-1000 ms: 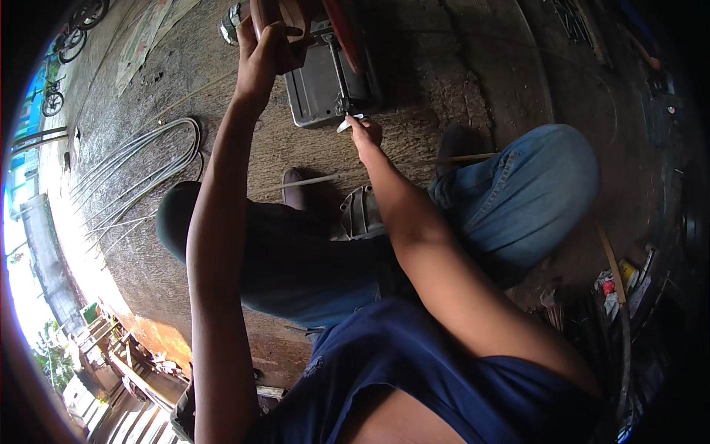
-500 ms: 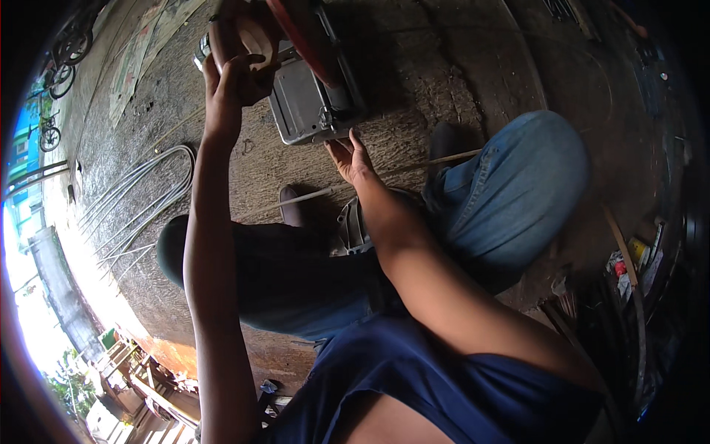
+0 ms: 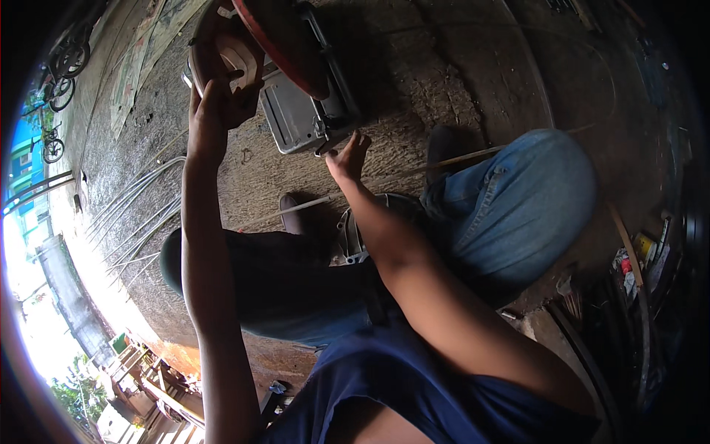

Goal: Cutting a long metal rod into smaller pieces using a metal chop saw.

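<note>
A cut-off saw with a grey metal base [image 3: 292,111] and a round red guard [image 3: 285,48] stands on the floor in front of me. My left hand [image 3: 220,103] is closed around its brownish looped handle [image 3: 235,55], held above the base's left side. Beside the base's near right corner is my right hand [image 3: 349,157], its fingers apart and reaching toward the edge. Small metal fittings [image 3: 319,127] sit on that corner. Whether the right fingertips touch the base is hard to make out.
Bent metal rods [image 3: 140,214] lie on the rough floor at the left. A thin rod [image 3: 310,203] runs past my feet, near a grey metal part [image 3: 351,240]. Wood strips [image 3: 625,244] and scraps are heaped at the right. Bicycles [image 3: 63,70] stand far left.
The saw appears slightly further left in the view, with my left hand still on its handle. My right hand has shifted a little and its fingers have turned upward beside the base corner.
</note>
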Motion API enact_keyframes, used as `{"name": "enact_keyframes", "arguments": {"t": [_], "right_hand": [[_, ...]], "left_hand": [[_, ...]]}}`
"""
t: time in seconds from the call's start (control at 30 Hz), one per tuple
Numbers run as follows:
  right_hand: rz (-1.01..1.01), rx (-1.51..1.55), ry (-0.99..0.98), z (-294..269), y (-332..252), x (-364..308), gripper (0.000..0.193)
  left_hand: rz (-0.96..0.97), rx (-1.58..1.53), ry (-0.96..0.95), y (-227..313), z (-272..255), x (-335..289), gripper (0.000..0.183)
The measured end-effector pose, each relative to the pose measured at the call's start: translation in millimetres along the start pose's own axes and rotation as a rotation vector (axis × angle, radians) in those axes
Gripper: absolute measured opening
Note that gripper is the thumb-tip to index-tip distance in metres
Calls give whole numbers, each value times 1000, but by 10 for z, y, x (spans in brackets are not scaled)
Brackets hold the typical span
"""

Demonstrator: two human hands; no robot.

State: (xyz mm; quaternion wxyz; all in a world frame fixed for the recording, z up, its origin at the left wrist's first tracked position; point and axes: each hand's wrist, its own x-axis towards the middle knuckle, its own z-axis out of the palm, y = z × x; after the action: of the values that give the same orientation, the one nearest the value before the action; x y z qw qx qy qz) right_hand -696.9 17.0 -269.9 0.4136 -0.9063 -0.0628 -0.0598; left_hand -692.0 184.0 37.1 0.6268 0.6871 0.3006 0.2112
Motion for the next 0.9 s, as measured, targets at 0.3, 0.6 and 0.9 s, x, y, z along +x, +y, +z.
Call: {"name": "enact_keyframes", "arguments": {"t": [0.3, 0.6, 0.9], "right_hand": [[-140, -45, -320, -142, -116, 100, 58], [343, 476, -726, -11, 78, 393, 35], [1465, 1728, -1019, 257, 294, 229, 41]], "left_hand": [[-197, 20, -17, -61, -125, 92, 32], [-165, -20, -101, -25, -67, 46, 47], [-195, -105, -66, 161, 110, -43, 43]]}}
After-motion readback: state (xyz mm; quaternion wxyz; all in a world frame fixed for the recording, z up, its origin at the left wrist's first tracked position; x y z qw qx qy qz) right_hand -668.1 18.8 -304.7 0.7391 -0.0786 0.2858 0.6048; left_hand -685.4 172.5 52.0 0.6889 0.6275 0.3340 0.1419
